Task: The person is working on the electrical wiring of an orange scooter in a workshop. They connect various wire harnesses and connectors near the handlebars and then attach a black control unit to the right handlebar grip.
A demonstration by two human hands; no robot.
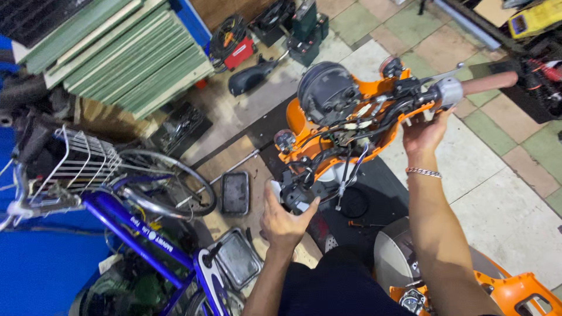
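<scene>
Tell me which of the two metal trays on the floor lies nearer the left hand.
The lower tray, beside the blue bicycle frame, sits just left of the left hand. The other tray lies farther up.

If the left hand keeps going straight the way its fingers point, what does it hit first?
The left hand points up at the black switch housing on the orange scooter's handlebar; its fingertips already seem to be on it. Depth is unclear, but nothing else shows between.

Repair workshop: stripped scooter (pixel 345 126), bicycle (pixel 134 228), batteries (pixel 307 29).
</scene>
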